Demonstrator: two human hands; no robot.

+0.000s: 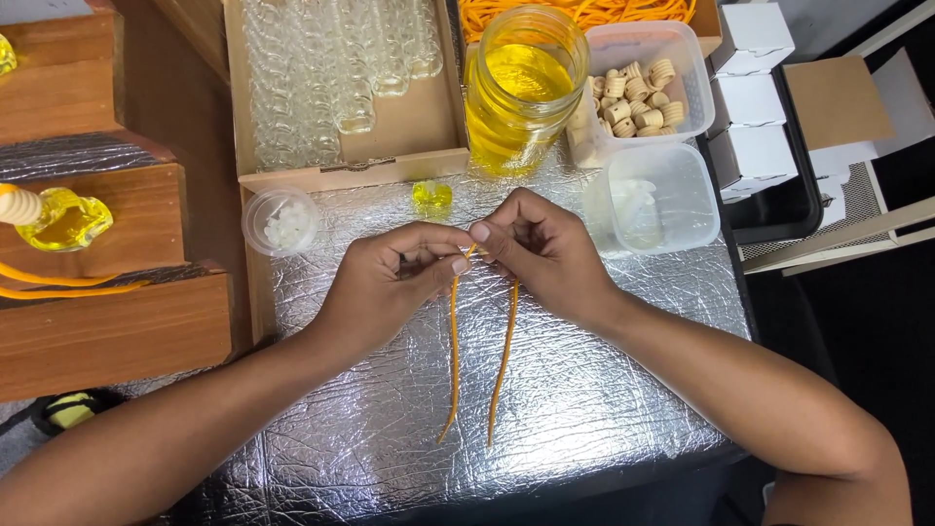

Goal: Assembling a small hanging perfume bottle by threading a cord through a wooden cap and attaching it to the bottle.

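orange cord [454, 341] pinched between left hand [390, 282] and right hand [545, 248], top hidden by fingers

— What's the thing I'm seeing in the hands?
— A thin orange cord [454, 331], doubled over and pinched at its top; I see its two strands trailing down across the crinkled silver foil surface [584, 390], ends slightly apart.

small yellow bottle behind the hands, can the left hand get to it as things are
Probably yes: the bottle stands alone on the foil just beyond the left hand, nothing between. But that hand is pinching the orange cord and would have to let go.
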